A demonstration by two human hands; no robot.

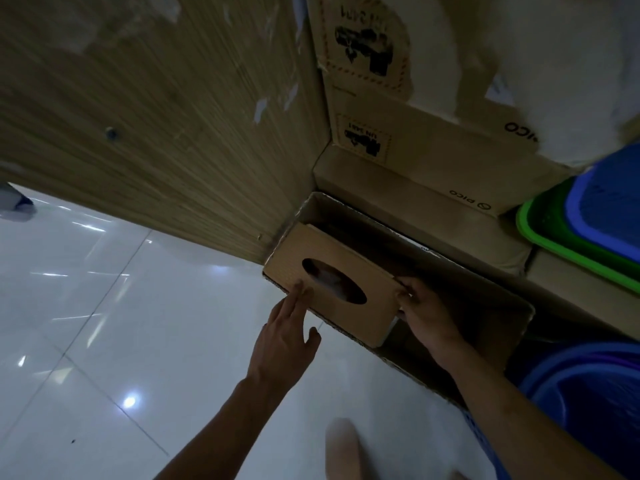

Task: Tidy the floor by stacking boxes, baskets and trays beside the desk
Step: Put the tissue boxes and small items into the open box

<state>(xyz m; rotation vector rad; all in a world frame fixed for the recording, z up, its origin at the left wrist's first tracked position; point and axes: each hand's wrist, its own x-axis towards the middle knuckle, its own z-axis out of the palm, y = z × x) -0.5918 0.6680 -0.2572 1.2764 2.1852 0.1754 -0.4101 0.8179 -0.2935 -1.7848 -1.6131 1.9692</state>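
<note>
White tiled floor (pixel 104 323) beside wood-grain desk panel (pixel 156 116). Cardboard tissue box (pixel 332 289) sits in open carton (pixel 485 306): light, stiff, crushable; hold by ends. Left hand (pixel 287 334) fingers straight, touching; right hand (pixel 426 313) fingers curled on end.

Matt cardboard tissue box (pixel 332 285), glossy tiled floor (pixel 104 323), wood-grain desk panel (pixel 156 133).

"PICO" is printed, upside down in this view, on two stacked cardboard boxes: the lower box (pixel 408 192) and the upper box (pixel 433 133) resting on it. The upper box also carries a label (pixel 363 140) reading "UN 3481", just legible.
</note>
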